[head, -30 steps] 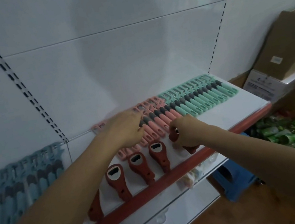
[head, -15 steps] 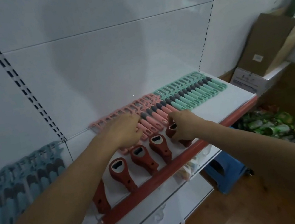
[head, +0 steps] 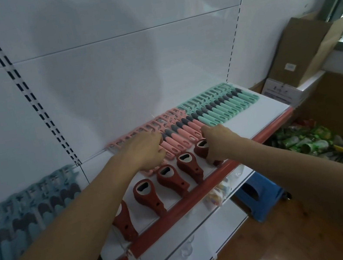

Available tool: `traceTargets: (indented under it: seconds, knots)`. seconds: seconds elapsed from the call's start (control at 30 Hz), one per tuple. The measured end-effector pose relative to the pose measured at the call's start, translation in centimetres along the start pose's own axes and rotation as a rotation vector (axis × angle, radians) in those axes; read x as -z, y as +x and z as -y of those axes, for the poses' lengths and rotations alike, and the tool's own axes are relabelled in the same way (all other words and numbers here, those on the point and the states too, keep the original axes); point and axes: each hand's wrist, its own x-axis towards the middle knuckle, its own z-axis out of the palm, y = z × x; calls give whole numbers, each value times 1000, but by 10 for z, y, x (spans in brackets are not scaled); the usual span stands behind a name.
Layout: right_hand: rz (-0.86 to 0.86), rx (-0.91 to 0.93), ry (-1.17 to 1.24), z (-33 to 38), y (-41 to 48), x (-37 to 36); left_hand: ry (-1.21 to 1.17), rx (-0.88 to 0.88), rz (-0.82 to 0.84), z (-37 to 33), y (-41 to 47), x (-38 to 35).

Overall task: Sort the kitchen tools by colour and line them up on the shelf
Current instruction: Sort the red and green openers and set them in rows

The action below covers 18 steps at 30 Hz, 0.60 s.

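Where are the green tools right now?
In the head view, the green tools lie at the right end of the shelf, directly right of the pink tools.

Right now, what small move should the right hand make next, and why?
Probably the right hand should settle the red opener it grips flat, parallel to the neighbouring opener, since it ends that row; the left hand rests on the pink peelers.
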Motion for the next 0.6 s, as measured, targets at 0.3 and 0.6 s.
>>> traceTargets:
  seconds: [0.3,0.6]
  knots:
    - [-17,-9,-28,0,-1,-2,-8,-8,50,-3,-7,2]
    - [-43,-78,-49,0,-7,-4,-26,-4,38,2,-11,3]
